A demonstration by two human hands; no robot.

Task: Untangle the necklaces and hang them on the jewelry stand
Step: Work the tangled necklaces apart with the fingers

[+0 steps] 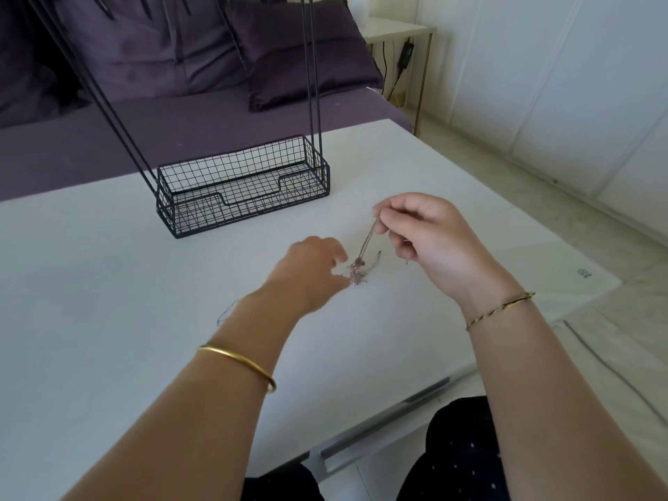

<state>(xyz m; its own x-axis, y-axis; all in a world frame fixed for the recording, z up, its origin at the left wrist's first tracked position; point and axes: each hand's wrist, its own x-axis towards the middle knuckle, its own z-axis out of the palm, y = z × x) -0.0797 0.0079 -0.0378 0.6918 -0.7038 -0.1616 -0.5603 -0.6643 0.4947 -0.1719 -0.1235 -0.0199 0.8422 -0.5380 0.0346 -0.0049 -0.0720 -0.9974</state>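
Observation:
A tangle of thin necklace chains (pixel 356 272) lies on the white table (pixel 108 283), with strands rising from it. My right hand (pixel 423 240) pinches the top of those strands between thumb and forefinger, a little above the table. At the knot itself, the fingertips of my left hand (pixel 311 273) touch the lower end of the tangle; its fingers are blurred. Another fine chain (pixel 227 312) lies on the table left of my left wrist. The black wire jewelry stand (pixel 242 186) is at the table's far side, its basket base empty and its rods running up out of view.
A purple sofa with cushions (pixel 307 59) stands behind the table. A small side table (pixel 397 30) with a cable is at the back right. The table's front edge is near my lap, and pale floor lies to the right.

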